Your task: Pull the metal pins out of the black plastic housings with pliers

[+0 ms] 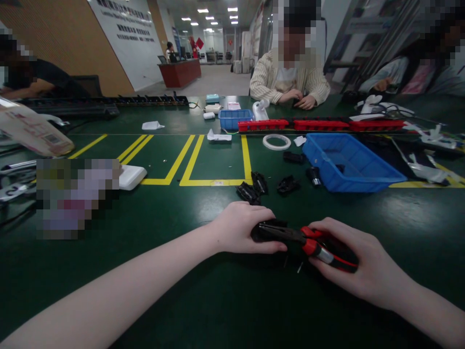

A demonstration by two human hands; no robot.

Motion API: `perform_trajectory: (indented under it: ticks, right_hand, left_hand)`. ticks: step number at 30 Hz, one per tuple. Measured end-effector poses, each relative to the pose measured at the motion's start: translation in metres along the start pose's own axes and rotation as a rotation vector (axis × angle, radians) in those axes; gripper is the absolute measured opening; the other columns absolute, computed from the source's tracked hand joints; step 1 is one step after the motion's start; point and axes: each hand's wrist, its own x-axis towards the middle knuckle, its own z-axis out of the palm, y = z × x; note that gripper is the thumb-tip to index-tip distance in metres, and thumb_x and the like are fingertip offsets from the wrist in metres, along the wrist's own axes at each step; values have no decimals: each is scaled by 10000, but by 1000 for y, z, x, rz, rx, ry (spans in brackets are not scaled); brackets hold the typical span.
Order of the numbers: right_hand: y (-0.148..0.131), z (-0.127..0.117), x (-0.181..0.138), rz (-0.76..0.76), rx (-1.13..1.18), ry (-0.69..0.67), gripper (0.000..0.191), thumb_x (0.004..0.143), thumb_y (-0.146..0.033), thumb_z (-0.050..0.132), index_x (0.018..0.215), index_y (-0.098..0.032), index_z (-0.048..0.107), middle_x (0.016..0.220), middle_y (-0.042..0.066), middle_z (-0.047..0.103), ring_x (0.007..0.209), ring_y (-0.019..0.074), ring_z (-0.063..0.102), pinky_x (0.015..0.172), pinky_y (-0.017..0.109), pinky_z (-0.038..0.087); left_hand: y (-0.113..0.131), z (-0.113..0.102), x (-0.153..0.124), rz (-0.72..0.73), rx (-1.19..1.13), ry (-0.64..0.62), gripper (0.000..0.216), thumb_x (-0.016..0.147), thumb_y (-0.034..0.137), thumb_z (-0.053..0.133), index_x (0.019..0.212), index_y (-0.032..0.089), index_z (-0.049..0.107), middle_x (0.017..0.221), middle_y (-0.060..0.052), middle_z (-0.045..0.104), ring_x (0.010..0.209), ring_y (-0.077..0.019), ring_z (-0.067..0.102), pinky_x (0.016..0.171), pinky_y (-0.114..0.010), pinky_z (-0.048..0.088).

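My right hand (358, 254) is wrapped round the red and black handles of needle-nose pliers (308, 240), their jaws pointing left. Between the fingers and thumb of my left hand (245, 228) is a small black plastic part (257, 232), largely covered by the hand. The tips of the pliers lie over this part; whether they bite on it I cannot tell. Just below the pliers a thin metal pin (300, 267) shows against the table. Beyond my left hand lie similar black parts (248, 192), several in all.
A blue bin (354, 165) stands right of centre, with a roll of white tape (276, 141) beside it. Red strip-like modules (319, 126) run across behind. At left are a white box (131, 177) and cables. A person in a striped shirt (265, 77) sits opposite.
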Motion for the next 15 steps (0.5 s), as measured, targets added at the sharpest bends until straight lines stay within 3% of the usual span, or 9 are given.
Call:
perform_trajectory:
  ticks: [15]
  right_hand:
    - [-3, -4, 1, 39, 5, -45, 304, 748, -367, 601, 1028, -247, 582, 942, 25, 657, 805, 175, 644, 687, 307, 531]
  left_hand:
    - [0, 1, 0, 9, 18, 25, 383, 804, 525, 618, 862, 146, 621, 734, 12, 644, 642, -115, 600, 576, -222, 418]
